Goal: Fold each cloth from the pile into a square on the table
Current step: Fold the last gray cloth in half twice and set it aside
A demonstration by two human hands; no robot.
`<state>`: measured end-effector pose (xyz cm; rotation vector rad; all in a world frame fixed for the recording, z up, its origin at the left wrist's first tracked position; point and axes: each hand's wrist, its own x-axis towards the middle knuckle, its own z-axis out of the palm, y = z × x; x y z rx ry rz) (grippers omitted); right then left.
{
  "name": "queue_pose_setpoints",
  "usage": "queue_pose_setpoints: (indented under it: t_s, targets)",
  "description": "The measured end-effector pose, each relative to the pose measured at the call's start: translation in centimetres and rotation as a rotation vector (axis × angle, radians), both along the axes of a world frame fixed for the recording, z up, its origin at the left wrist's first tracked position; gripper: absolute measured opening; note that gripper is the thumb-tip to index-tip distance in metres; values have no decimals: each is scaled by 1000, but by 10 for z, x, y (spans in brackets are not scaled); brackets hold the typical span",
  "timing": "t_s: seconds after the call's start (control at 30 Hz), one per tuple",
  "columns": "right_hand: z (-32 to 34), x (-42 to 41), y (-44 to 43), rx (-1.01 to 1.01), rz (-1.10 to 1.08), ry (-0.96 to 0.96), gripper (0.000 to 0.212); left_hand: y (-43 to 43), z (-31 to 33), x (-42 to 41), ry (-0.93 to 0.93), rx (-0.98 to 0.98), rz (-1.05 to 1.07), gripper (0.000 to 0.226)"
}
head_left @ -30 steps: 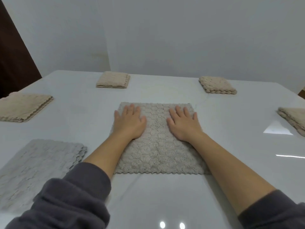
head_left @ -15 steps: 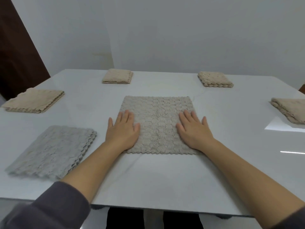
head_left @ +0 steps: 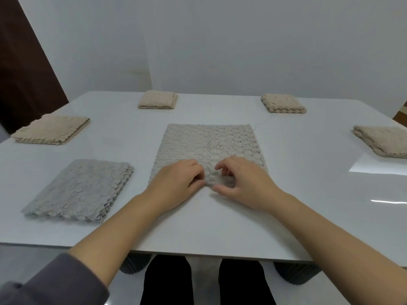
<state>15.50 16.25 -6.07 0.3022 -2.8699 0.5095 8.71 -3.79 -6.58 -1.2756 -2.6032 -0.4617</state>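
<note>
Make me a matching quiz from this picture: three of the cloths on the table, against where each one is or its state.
Things: 1 centre cloth; 2 grey pile; 3 far-left beige cloth.
States: A folded square near the table's left edge; B stacked, left of the left hand; C near edge pinched by left hand and right hand.
Pairs: 1-C; 2-B; 3-A.

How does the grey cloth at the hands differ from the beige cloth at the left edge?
The grey cloth lies thin and flat; the beige cloth is folded into thick layers. The left hand and right hand pinch the grey cloth's near edge; nothing touches the beige cloth. Both are bumpy, on the table.
</note>
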Motion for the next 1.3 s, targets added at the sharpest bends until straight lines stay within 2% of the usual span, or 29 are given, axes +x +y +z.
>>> queue_pose_setpoints:
  t_s: [0.1, 0.2, 0.27, 0.37, 0.47, 0.6, 0.73, 0.9, 0.97, 1.03, 1.17, 1.3]
  targets:
    - [-4, -2, -3, 44, -32, 43, 35, 6, 1, -1, -32, 39, 92, 13]
    - [-6, -5, 2, 39, -98, 66, 33, 4, 2, 0, -54, 14, 60, 19]
    - [-7, -6, 5, 39, -117, 76, 32, 0, -1, 0, -29, -23, 37, 28]
    - [-10, -6, 8, 31, -128, 94, 30, -6, -8, -2, 58, 14, 55, 19]
    - [-10, -4, 19, 26, -152, 122, 30, -17, -12, -8, 90, 41, 145, 21]
    - [-13, 0, 44, -2, -202, 150, 33, -39, -12, -16, 39, 105, 319, 26]
    - [-10, 5, 60, -167, -210, 142, 37, -54, -12, -17, -103, 244, 436, 30]
    - [-4, 17, 72, -519, -282, 106, 19, -61, -4, -14, -259, 412, 474, 10]
    - [-1, 20, 75, -616, -275, 91, 19, -61, 2, -14, -282, 428, 495, 20]
    - [1, 22, 77, -707, -274, 70, 27, -59, 8, -12, -294, 437, 506, 32]
    - [7, 14, 78, -714, -329, 61, 37, -46, 20, -16, -306, 452, 526, 43]
    - [10, -12, 81, -574, -424, 89, 37, -25, 24, -40, -252, 416, 622, 46]
